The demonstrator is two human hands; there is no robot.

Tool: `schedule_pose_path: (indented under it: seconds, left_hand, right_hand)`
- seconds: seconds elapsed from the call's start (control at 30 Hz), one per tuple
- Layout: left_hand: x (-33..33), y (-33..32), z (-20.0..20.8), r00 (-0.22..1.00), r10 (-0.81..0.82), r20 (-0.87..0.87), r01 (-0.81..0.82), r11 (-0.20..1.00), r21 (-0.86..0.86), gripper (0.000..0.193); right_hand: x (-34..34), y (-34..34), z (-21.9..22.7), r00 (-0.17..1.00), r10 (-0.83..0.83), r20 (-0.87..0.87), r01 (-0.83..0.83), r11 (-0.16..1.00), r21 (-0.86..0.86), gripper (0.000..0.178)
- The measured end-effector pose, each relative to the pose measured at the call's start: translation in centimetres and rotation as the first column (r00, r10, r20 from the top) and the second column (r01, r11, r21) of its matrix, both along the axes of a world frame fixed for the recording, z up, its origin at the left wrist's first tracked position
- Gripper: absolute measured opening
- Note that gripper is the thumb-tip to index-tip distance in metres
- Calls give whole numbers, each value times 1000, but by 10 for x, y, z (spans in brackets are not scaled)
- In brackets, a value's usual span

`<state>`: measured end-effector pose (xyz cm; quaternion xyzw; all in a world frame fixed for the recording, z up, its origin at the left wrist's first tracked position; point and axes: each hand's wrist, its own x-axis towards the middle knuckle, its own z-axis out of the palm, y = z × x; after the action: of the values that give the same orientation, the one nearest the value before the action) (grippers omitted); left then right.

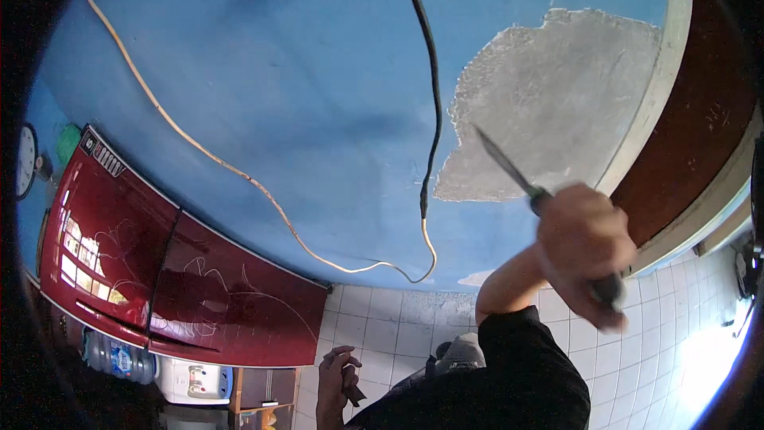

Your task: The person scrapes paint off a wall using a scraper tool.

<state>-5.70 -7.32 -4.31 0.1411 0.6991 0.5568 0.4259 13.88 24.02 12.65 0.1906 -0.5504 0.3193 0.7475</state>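
My right hand [585, 235], a little blurred, is closed round the dark handle of a knife [507, 161]. Its narrow grey blade points up and left, in front of a bare grey patch [565, 95] on the blue wall [318, 95]. Whether the tip touches the wall, I cannot tell. The patch has a ragged edge where the blue paint ends. Low in the view, my left hand [337, 378] is held near my body with its fingers curled. A small dark brown piece [354, 394] shows at those fingers; its kind is unclear.
A pale cord [263, 187] joined to a black cable [435, 95] hangs across the wall. At left stands a dark red refrigerator [215, 287], with a water bottle [119, 357] nearby. A brown door [700, 127] in a pale frame borders the patch. White tiles [374, 326] cover the floor.
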Motion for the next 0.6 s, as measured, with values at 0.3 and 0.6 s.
schedule_pose_path:
  seconds: [0.3,0.6]
  left_hand:
    - [4,-4,5,981,133,140,-123,989,-78,19]
    - [-2,0,-7,999,-23,-48,20,998,-60,19]
  right_hand:
    - [39,-22,6,974,-98,-202,148,957,251,68]
    - [35,-25,18,970,-113,-217,186,918,351,65]
